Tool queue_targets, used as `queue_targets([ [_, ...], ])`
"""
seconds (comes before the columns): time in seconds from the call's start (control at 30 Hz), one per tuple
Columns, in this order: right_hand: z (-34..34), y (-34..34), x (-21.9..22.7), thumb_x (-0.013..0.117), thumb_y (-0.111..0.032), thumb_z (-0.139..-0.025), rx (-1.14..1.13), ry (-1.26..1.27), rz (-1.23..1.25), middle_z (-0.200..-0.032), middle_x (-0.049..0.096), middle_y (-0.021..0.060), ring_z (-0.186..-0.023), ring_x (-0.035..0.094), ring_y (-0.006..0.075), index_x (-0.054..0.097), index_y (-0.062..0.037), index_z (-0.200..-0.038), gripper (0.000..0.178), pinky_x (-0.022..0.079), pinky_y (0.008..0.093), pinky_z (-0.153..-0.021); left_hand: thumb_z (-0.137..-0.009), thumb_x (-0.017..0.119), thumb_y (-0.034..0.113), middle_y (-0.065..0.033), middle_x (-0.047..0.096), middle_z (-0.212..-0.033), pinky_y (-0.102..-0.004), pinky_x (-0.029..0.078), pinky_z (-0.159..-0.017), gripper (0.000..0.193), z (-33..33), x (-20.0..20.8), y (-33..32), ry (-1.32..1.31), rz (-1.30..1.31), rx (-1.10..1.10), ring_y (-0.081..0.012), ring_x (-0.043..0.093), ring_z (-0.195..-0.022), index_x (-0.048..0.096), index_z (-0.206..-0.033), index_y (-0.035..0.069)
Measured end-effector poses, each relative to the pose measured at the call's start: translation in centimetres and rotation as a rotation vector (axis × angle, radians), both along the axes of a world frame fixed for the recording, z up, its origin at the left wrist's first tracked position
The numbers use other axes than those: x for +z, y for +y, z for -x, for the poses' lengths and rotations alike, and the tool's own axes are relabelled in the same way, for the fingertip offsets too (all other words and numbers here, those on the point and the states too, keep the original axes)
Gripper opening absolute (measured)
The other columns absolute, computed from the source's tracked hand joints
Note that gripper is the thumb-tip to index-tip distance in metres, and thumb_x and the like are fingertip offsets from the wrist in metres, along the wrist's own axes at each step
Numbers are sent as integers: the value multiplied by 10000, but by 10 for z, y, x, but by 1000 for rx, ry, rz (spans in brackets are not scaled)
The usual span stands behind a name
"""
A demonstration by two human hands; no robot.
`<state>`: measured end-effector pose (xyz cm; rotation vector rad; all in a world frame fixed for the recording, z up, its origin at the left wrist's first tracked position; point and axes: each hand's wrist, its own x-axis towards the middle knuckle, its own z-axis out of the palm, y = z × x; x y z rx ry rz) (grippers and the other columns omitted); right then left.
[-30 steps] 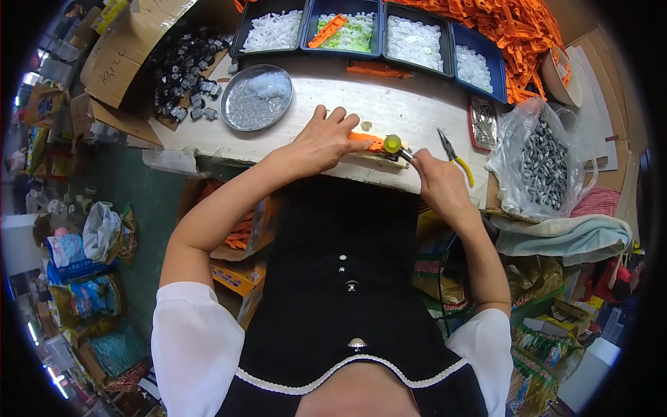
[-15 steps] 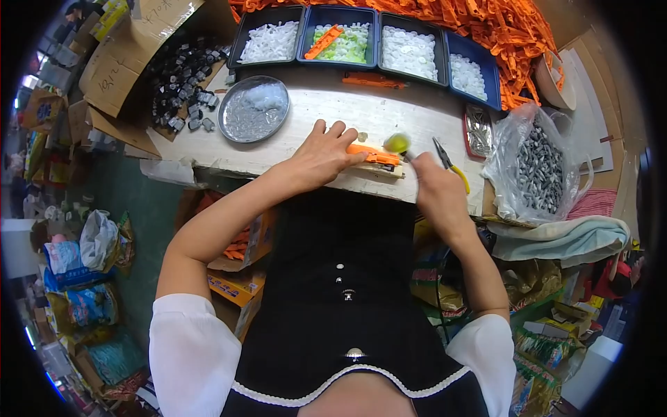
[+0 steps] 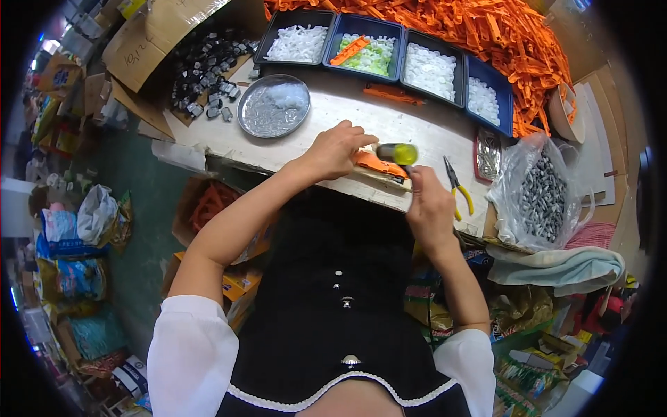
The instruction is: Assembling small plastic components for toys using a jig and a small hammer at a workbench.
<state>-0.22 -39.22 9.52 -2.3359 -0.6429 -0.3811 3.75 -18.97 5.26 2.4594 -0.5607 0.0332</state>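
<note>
In my right hand [image 3: 431, 208] is a small hammer [image 3: 399, 153] with a yellow-green face, its head raised just above an orange plastic part [image 3: 381, 165]. That part lies on a pale block [image 3: 389, 182] close to the table's front edge. My left hand [image 3: 338, 151] is closed at the part's left end, fingers bent together; what they pinch, if anything, is hidden. Yellow-handled pliers [image 3: 457, 189] rest to the right of the hammer. A round metal dish [image 3: 243, 115] with clear, glossy contents sits beyond my left forearm.
Several trays line the back: white pieces [image 3: 299, 43], green and white pieces [image 3: 375, 59]. Behind them rises a heap of orange parts [image 3: 486, 42]. Dark and clear pieces [image 3: 208, 69] spread at left. On the right are a red-rimmed box [image 3: 488, 154] and a plastic bag [image 3: 545, 194] of grey metal parts.
The hammer head has turned and now hovers over the orange part. My left fingers have drawn closer together at that part. The whole view has shifted slightly.
</note>
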Motion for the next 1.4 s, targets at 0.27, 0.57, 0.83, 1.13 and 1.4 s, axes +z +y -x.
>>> queue_targets([
  [0.27,-25,15,12,487,-125,-848,-17,62,-13,-661,558,173,-557,542,379,481,-53,-827,75,426,474,-506,-630,601,-18,-56,554,-724,-322,437,-688,481,-15,-7,9,61,172,101,-224,494,-748,584,-1094,108],
  [0.57,-11,14,-28,409,-156,-900,50,205,302,-743,567,208,-637,549,410,517,-63,-935,147,398,501,-529,-735,635,225,-104,546,-951,-366,435,-733,406,-8,-60,-7,-153,362,131,-269,500,-809,568,-1130,157],
  [0.83,-12,7,-42,405,-197,-913,87,179,322,-676,573,222,-611,550,425,483,-64,-880,157,401,514,-529,-714,674,200,-90,589,-779,-374,438,-720,489,4,-20,4,152,348,168,-276,512,-829,535,-1179,137],
  [1.13,-13,7,-45,372,-236,-921,98,283,234,-798,565,254,-737,538,445,515,-59,-961,232,408,511,-644,-685,670,245,-119,588,-814,-394,432,-703,459,-13,-16,4,92,211,95,-302,517,-844,565,-1115,124],
  [1.4,-13,6,-57,390,-198,-910,78,238,261,-761,573,244,-661,536,453,516,-62,-911,186,414,504,-564,-665,684,301,-108,573,-753,-399,440,-659,350,-18,-26,3,110,231,91,-293,551,-808,612,-958,124],
])
